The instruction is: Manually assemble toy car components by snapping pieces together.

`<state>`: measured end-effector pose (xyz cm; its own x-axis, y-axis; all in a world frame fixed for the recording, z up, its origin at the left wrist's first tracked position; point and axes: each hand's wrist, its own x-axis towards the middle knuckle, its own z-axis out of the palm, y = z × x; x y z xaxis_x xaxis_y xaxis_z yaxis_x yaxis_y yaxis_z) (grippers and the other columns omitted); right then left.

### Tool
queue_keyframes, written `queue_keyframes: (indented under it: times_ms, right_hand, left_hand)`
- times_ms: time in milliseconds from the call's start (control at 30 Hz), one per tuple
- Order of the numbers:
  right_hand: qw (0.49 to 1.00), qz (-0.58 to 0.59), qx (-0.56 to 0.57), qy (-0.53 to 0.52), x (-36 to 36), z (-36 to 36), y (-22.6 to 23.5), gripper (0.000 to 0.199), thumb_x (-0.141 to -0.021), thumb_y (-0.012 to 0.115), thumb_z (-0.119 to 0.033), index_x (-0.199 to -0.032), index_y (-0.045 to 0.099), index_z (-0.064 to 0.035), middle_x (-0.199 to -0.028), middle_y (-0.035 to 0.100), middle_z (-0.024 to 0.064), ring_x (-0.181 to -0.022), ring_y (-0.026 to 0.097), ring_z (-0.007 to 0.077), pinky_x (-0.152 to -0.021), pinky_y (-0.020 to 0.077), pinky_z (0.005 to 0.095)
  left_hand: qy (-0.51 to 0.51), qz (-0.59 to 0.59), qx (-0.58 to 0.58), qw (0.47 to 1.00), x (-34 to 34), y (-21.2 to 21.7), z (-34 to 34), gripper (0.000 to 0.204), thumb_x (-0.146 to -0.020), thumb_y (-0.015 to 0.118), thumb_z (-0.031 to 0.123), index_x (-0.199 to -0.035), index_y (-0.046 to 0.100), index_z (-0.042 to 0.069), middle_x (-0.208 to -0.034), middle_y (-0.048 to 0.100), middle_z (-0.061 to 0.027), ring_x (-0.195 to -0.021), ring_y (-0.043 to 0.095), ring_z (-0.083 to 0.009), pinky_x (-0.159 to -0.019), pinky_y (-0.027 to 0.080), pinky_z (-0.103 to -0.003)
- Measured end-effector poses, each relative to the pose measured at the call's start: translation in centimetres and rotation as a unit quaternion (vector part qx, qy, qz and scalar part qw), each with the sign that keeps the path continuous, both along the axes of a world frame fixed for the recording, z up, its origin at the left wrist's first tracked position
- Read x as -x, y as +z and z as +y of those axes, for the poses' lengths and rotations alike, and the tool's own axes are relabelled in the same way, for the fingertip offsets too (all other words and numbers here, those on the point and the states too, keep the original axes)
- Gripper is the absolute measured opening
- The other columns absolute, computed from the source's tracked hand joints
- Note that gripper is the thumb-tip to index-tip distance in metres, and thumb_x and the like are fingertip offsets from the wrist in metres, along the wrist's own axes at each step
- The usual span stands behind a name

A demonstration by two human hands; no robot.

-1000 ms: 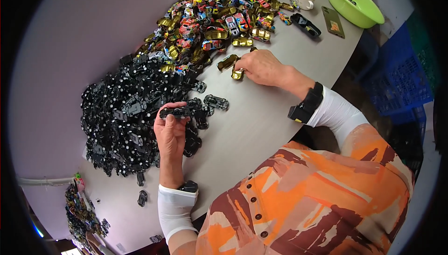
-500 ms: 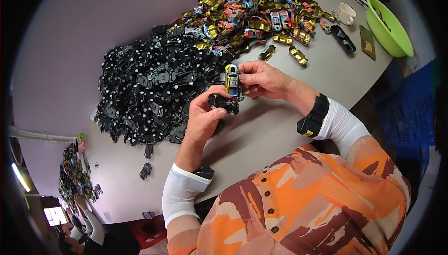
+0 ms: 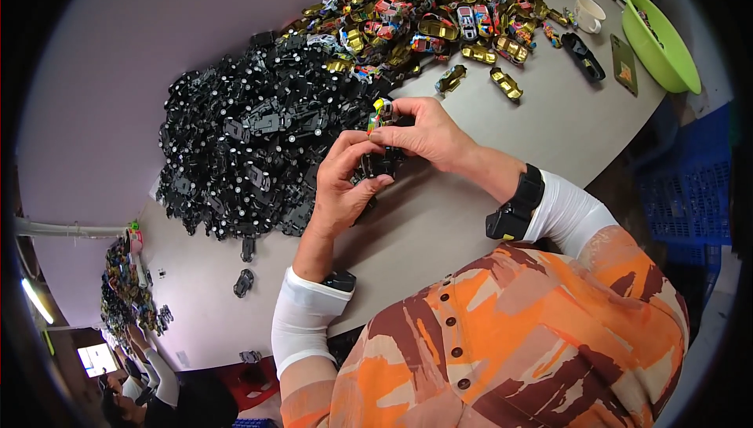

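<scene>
My left hand is closed on a black toy car chassis, held between its thumb and fingers above the table. Just beyond it, my right hand pinches a small toy car body shell with yellow, green and red on it. The two hands touch or nearly touch, and the fingers hide much of both parts. Whether shell and chassis are in contact I cannot tell. Close by on the left rises a big heap of black toy car chassis with small pale wheels.
Behind lies a pile of gold and coloured car shells, with a gold shell apart from it. Farther right are a black tray, a phone, a white cup and a green basin. A co-worker sits far left.
My right hand has moved slightly left and closer to my left hand. The shell has turned, so its side shows instead of its roof, and the fingers cover more of it.
</scene>
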<state>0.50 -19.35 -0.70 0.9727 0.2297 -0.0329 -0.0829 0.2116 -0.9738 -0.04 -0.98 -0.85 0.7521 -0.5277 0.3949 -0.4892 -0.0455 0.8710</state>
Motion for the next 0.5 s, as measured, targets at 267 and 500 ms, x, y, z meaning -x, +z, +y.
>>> queue_keyframes:
  times_ms: [267, 500]
  right_hand:
    - [1.000, -0.010, -0.004, 0.014, -0.3, -2.1, 1.9, 0.024, -0.081, 0.066, -0.012, -0.103, 0.060, -0.0035, -0.080, 0.060, -0.0036, -0.057, 0.044, -0.0002, -0.048, 0.0329, 0.0163]
    - [0.987, -0.148, 0.065, -0.013, 0.9, -1.0, 2.4, 0.020, -0.078, 0.068, -0.003, -0.094, 0.056, 0.0018, -0.082, 0.061, 0.0018, -0.075, 0.055, 0.0065, -0.066, 0.0478, 0.0236]
  left_hand:
    - [-0.041, 0.287, 0.313, 0.904, -1.1, -0.2, 2.0, 0.042, -0.077, 0.073, 0.019, -0.108, 0.055, -0.003, -0.109, 0.057, -0.0129, -0.090, 0.060, -0.0191, -0.078, 0.051, -0.031]
    - [-0.037, 0.308, 0.332, 0.891, -0.9, -0.4, 1.5, 0.043, -0.078, 0.072, 0.018, -0.110, 0.053, -0.003, -0.107, 0.058, -0.0132, -0.088, 0.061, -0.0189, -0.076, 0.052, -0.031]
